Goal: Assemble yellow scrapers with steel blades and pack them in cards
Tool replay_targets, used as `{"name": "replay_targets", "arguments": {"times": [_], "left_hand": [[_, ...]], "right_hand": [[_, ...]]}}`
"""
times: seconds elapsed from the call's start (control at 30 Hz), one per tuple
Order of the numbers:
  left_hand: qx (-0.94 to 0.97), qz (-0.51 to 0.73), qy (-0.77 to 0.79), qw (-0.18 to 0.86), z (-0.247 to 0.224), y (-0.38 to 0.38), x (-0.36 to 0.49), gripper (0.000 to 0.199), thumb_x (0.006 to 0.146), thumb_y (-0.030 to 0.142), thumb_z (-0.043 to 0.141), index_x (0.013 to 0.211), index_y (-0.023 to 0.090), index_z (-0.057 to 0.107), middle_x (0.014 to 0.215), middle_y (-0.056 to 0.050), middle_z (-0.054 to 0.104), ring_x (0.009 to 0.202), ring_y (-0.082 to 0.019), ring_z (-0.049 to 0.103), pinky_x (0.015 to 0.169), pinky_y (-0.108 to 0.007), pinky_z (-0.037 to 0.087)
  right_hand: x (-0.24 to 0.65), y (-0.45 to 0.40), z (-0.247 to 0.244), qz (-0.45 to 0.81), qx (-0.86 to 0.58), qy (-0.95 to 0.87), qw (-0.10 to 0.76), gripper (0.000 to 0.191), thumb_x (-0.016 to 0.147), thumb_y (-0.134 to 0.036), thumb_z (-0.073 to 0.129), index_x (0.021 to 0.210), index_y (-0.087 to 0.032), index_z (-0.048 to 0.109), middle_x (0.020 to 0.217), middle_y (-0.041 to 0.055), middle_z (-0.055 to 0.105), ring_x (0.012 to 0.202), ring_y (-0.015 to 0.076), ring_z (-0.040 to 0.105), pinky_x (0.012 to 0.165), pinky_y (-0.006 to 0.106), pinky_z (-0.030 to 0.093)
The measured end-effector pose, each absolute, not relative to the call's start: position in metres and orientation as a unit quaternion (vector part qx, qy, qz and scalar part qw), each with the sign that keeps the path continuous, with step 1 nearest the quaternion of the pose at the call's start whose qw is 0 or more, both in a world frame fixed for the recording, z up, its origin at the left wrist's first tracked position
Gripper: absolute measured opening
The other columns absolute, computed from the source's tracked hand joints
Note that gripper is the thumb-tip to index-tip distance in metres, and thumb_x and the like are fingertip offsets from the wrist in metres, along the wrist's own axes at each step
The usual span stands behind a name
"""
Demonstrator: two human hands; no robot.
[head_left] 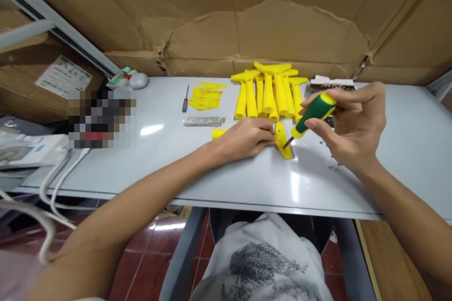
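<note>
My right hand grips a green and yellow screwdriver, tilted so that its tip meets the flat head of a yellow plastic scraper. My left hand is closed around the scraper's handle and presses it to the table; the handle's end sticks out past the wrist side. A thin blade edge shows along the scraper head's right side. Several small metal screws lie beneath and beside my right hand, partly covered by it.
Yellow scraper handles are piled at the back. Left of them lie flat yellow pieces, a small grey screwdriver and a wrapped bundle of metal strips. A small box stands behind my right hand. White cables hang at the left edge.
</note>
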State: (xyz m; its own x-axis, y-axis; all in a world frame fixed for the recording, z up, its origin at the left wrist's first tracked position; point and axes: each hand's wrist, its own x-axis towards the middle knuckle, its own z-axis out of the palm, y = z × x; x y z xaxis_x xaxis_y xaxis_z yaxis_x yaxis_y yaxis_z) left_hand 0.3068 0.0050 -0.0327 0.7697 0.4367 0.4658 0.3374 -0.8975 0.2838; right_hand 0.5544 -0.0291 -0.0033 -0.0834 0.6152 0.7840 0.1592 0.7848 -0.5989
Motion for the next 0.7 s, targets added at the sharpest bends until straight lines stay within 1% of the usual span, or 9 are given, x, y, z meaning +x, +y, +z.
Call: {"name": "replay_targets", "arguments": {"times": [0.1,0.13,0.2,0.27,0.37,0.43,0.53,0.6,0.7], "left_hand": [[0.934,0.28,0.208,0.082,-0.033,0.005,0.308,0.024,0.105,0.026,0.063,0.095,0.018,0.083,0.104,-0.01,0.081,0.095,-0.021,0.078,0.083,-0.033,0.062],[0.935,0.275,0.21,0.082,-0.033,0.006,0.309,0.025,0.106,0.028,0.062,0.096,0.019,0.084,0.105,-0.009,0.081,0.096,-0.021,0.078,0.085,-0.034,0.062],[0.938,0.258,0.217,0.085,-0.033,0.006,0.31,0.028,0.107,0.031,0.06,0.098,0.021,0.084,0.103,-0.007,0.081,0.098,-0.022,0.078,0.086,-0.037,0.062],[0.939,0.245,0.227,0.08,-0.031,0.006,0.311,0.031,0.108,0.034,0.058,0.098,0.022,0.084,0.103,-0.006,0.081,0.099,-0.024,0.078,0.086,-0.039,0.062],[0.942,0.227,0.239,0.064,-0.029,0.006,0.311,0.036,0.109,0.037,0.054,0.097,0.022,0.084,0.104,-0.006,0.081,0.099,-0.026,0.078,0.084,-0.041,0.061],[0.942,0.215,0.25,0.064,-0.029,0.006,0.311,0.038,0.11,0.041,0.053,0.097,0.022,0.083,0.106,-0.006,0.081,0.101,-0.026,0.078,0.085,-0.043,0.061],[0.938,0.21,0.264,0.078,-0.031,0.008,0.31,0.039,0.109,0.046,0.052,0.099,0.023,0.082,0.107,-0.004,0.08,0.105,-0.027,0.078,0.088,-0.046,0.062],[0.937,0.213,0.264,0.081,-0.032,0.008,0.31,0.039,0.109,0.047,0.052,0.099,0.024,0.082,0.107,-0.003,0.08,0.105,-0.027,0.078,0.089,-0.046,0.062],[0.941,0.219,0.25,0.065,-0.032,0.009,0.31,0.036,0.109,0.042,0.054,0.098,0.024,0.083,0.105,-0.005,0.081,0.101,-0.026,0.078,0.085,-0.042,0.061]], "right_hand": [[0.559,-0.029,0.0,0.153,-0.278,-0.734,0.6,0.039,0.094,-0.055,0.077,0.13,-0.041,0.071,0.117,0.0058,0.066,0.108,0.0266,0.072,0.092,0.048,0.066],[0.56,-0.028,0.001,0.147,-0.276,-0.742,0.593,0.038,0.098,-0.057,0.071,0.133,-0.04,0.071,0.121,0.0058,0.066,0.112,0.0265,0.071,0.094,0.047,0.066],[0.559,-0.026,0.004,0.137,-0.272,-0.75,0.587,0.038,0.101,-0.058,0.068,0.133,-0.039,0.072,0.127,0.0044,0.065,0.118,0.0264,0.071,0.095,0.045,0.066],[0.555,-0.024,0.006,0.139,-0.261,-0.745,0.598,0.037,0.099,-0.055,0.072,0.131,-0.037,0.072,0.127,0.0033,0.067,0.116,0.026,0.074,0.091,0.043,0.067],[0.551,-0.02,0.007,0.151,-0.237,-0.741,0.61,0.032,0.096,-0.043,0.08,0.126,-0.036,0.073,0.117,-0.0006,0.075,0.108,0.0244,0.078,0.087,0.041,0.066],[0.55,-0.017,0.006,0.14,-0.211,-0.749,0.612,0.03,0.097,-0.042,0.079,0.127,-0.04,0.074,0.111,-0.0065,0.076,0.104,0.022,0.079,0.09,0.041,0.065],[0.552,-0.018,0.005,0.132,-0.212,-0.752,0.61,0.026,0.104,-0.047,0.067,0.129,-0.051,0.072,0.109,-0.0124,0.072,0.102,0.019,0.079,0.092,0.042,0.063],[0.554,-0.023,0.007,0.142,-0.24,-0.745,0.606,0.023,0.105,-0.047,0.067,0.127,-0.051,0.073,0.116,-0.0123,0.07,0.108,0.0223,0.079,0.093,0.042,0.065],[0.557,-0.032,0.011,0.23,-0.303,-0.729,0.568,0.03,0.1,-0.046,0.073,0.131,-0.044,0.07,0.138,-0.0065,0.062,0.131,0.0312,0.072,0.103,0.043,0.066]]}}
